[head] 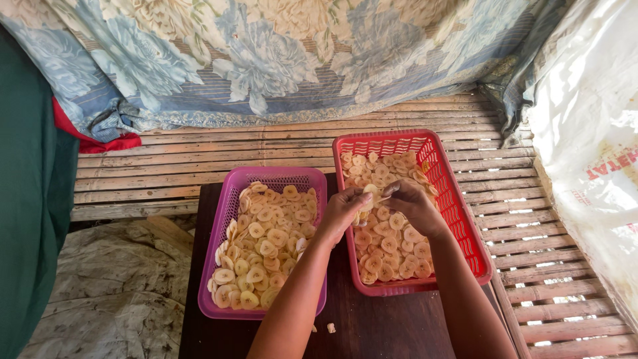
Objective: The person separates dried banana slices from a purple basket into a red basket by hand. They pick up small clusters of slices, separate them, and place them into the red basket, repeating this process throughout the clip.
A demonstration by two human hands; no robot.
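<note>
both hands meet just right of frame centre, above the near-left part of the red basket [476, 229]. left hand [340, 211] comes in from lower centre, forearm running up and slightly right; right hand [413, 206] comes in from lower right, forearm running up and left. the two grips face each other across a small gap.

in that gap sits one pale banana slice [371, 190], touching the fingertips of both hands. left grip: fingers curled, pinched on the slice's left edge. right grip: thumb and forefinger closed on a thin sliver or edge at the slice's right side; too small to tell whether it is peel or a small tool.

the slice lies right of the left grip and left of the right grip, neither hand clearly nearer. its long axis is hard to read; it looks roughly level across the frame.

below the hands: the heap of slices [389, 249] in the red basket. left of it, touching or nearly so, a purple basket [219, 219] also full of slices. both stand on a dark tabletop [372, 326], slatted bamboo platform [531, 266] around.
</note>
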